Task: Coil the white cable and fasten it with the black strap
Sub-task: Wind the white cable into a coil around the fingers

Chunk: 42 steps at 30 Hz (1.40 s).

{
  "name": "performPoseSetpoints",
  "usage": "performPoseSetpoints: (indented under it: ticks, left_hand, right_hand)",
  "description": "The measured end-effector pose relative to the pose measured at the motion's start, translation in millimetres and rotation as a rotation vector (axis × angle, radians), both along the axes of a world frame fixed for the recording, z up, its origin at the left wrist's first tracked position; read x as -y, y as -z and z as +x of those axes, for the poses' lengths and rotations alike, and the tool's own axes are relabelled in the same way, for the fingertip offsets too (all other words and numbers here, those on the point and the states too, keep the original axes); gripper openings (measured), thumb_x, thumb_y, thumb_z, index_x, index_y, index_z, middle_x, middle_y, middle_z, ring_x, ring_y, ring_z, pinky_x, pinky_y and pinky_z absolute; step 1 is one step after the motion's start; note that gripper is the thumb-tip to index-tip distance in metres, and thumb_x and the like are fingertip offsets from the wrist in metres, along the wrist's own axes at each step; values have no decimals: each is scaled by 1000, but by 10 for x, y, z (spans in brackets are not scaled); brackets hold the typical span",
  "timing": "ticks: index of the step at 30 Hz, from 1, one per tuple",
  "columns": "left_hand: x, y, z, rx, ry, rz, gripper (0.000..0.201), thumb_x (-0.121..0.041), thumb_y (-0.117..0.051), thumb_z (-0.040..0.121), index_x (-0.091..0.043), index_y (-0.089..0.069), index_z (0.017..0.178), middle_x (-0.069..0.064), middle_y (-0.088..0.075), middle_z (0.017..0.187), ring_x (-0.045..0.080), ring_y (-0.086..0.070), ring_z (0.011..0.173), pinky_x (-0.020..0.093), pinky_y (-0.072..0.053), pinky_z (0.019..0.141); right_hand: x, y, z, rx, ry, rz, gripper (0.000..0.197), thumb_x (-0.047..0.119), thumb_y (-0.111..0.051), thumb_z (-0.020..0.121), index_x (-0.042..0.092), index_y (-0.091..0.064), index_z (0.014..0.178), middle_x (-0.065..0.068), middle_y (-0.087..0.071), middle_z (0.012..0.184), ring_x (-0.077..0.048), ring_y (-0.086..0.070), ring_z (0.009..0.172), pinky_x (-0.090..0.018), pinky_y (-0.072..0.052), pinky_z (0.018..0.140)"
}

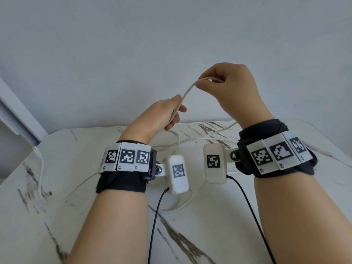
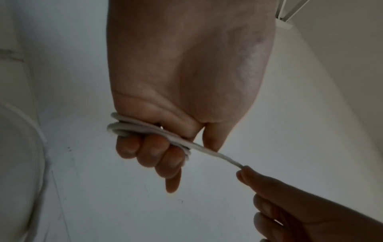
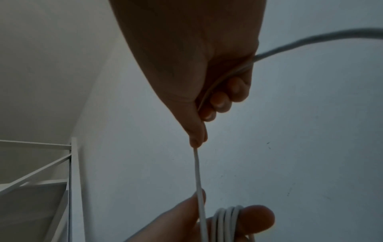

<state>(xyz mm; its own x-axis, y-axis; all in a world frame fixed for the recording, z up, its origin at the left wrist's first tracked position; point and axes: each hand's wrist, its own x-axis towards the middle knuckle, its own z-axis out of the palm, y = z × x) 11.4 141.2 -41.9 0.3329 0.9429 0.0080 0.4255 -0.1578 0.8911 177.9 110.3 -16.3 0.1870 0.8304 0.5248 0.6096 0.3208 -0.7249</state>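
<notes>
The white cable (image 1: 187,91) runs taut between my two raised hands above the marble table (image 1: 209,225). My left hand (image 1: 171,113) has several turns of the white cable (image 2: 132,129) wound round its curled fingers (image 2: 153,152). My right hand (image 1: 224,82), higher and to the right, pinches the cable (image 3: 196,165) between thumb and fingers. Behind that hand the cable (image 3: 311,42) trails off and down to the table. Its loose length (image 1: 182,204) lies in loops on the table under my wrists. No black strap shows in any view.
A white wall stands close behind the table. A white frame (image 1: 17,115) leans at the left edge, seen as white bars (image 3: 41,165) in the right wrist view. Thin black wires (image 1: 156,216) hang from both wrist cameras over the table's near side.
</notes>
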Motion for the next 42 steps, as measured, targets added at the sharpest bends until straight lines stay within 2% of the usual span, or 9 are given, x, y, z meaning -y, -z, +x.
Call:
performPoseSetpoints:
  ticks: [4,7,12,18,24,29,33,39,42]
  left_hand:
    - [5,2,-21,79,102,-63,39,-35,-40,99,-6,-66,106,-2,-50,59,14,-43,53,30,-39,66]
    - [24,-2,-26,45,144,-38,26,-23,-50,94,-5,-66,105,-3,-50,59,13,-43,54,29,-38,64]
    - [29,14,-20,8,147,4,25,-24,-47,96,-12,-67,98,-5,-48,56,11,-42,51,27,-38,62]
    - [-52,44,-107,247,35,5,32,-29,-40,101,-9,-62,90,-3,-39,54,14,-32,47,25,-31,50]
    - [-99,46,-138,368,-90,-17,31,-27,-42,99,-10,-62,84,-4,-37,51,13,-31,42,26,-29,48]
    - [-84,2,-139,488,-102,-21,30,-26,-42,99,-10,-62,83,-3,-36,52,12,-30,42,27,-27,48]
    - [-75,-22,-150,570,-92,-44,30,-25,-41,100,-9,-60,84,-4,-36,51,11,-29,42,25,-27,46]
    - [-87,-34,-156,747,-4,-112,32,-26,-40,102,-9,-58,82,-3,-32,52,10,-25,43,24,-24,45]
    - [-90,-54,-146,834,63,-153,33,-26,-39,102,-9,-58,82,-4,-32,51,10,-24,43,23,-24,44]
  right_hand:
    - [-23,20,43,-32,72,40,12,26,-71,82,16,-73,87,10,-63,70,-1,-53,62,-14,-41,59]
    - [-40,44,63,-32,110,43,12,28,-72,83,18,-72,89,14,-61,70,2,-52,63,-8,-37,58]
    - [-61,72,66,-24,140,24,14,28,-69,86,18,-72,95,12,-60,72,2,-52,63,-12,-38,60]
    - [-67,77,89,-60,164,-4,14,24,-60,90,19,-69,99,-1,-67,78,-21,-67,77,-32,-53,70]
    - [-105,145,79,-43,139,-79,24,14,-50,90,21,-61,111,-3,-69,92,-18,-67,83,-26,-51,70]
    - [-123,197,88,-141,196,-64,12,17,-49,92,17,-55,102,-4,-70,89,-21,-70,77,-41,-58,76]
    - [-96,187,77,-212,208,-21,9,23,-55,94,20,-63,95,-3,-69,75,-16,-65,56,-37,-60,67]
    - [-142,254,95,-69,233,-96,17,26,-62,90,20,-76,98,7,-66,81,-11,-56,71,-22,-43,67]
    - [-122,282,55,29,209,-198,16,23,-63,88,19,-78,93,3,-75,96,-17,-66,84,-29,-55,77]
